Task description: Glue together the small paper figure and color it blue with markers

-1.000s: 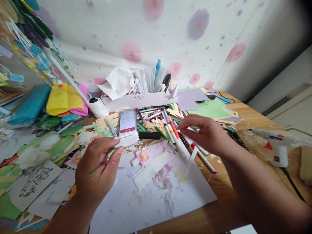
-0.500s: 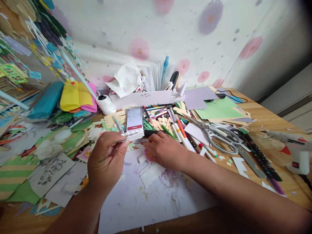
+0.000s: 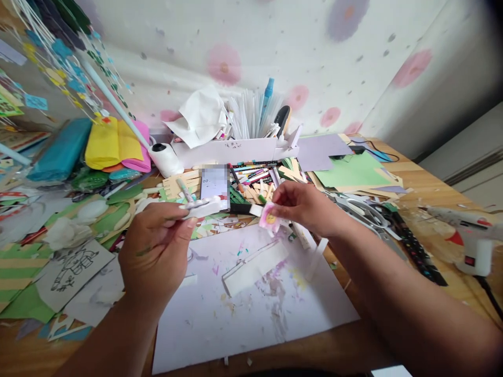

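Observation:
My left hand (image 3: 155,248) pinches a small white piece (image 3: 208,206) between thumb and fingers, with whitish lumps along its top; I cannot tell what it is made of. Between the thumb and fingers of my right hand (image 3: 308,207) is a pink paper flower (image 3: 269,218) with a yellow centre and a white tab on its left side. Both hands are raised above a stained white sheet (image 3: 184,330). A white paper strip (image 3: 255,267) with drawn lines lies on that sheet. Behind my left hand's piece is a phone (image 3: 215,180), partly covered by it.
A hot glue gun (image 3: 469,230) rests at the right, near large scissors (image 3: 363,212). Markers and paper scraps crowd the middle. Yellow wrapped material (image 3: 108,146) and a white thread spool (image 3: 165,159) sit left of a white box (image 3: 239,152). Green paper (image 3: 353,170) lies at the back right.
My right hand has lifted the pink flower off the sheet and moved up and to the right with it. My left hand keeps its white piece, slightly lower and further left in view.

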{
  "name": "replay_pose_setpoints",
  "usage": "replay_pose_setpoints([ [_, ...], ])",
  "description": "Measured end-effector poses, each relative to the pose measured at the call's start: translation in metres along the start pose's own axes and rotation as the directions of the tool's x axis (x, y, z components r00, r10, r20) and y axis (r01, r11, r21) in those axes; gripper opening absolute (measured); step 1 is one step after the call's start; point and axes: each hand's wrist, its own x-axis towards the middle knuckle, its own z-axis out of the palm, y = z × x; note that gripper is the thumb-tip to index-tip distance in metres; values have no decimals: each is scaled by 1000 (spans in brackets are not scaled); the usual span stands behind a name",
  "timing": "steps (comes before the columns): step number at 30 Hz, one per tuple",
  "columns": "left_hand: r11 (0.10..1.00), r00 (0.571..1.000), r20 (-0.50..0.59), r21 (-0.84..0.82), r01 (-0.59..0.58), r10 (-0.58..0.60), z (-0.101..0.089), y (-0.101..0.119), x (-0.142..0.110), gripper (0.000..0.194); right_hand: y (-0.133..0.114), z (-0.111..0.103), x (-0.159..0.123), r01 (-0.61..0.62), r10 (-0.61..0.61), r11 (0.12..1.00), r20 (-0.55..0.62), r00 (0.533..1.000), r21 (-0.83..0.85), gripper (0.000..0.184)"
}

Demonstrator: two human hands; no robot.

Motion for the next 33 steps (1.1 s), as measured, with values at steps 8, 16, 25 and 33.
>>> replay_pose_setpoints([
  [8, 999, 995, -90, -19, 42, -44, -6, 4, 5, 26, 16, -11, -15, -40, -18, 965, -219, 975, -260, 17],
  [16, 950, 981, -161, -308, 53, -107, -15, -3, 21, 31, -49, 66, -8, 480, -271, 776, 472, 839, -409, 17],
  [25, 965, 981, -155, -252, 74, -115, -24, -6, 26, 24, -68, 154, 11, 475, -213, 781, 541, 813, -406, 16],
  [33, 958, 985, -146, -282, 51, -95, -17, -9, 21, 29, -53, 83, 10, 143, -91, 987, 480, 872, -73, 8],
])
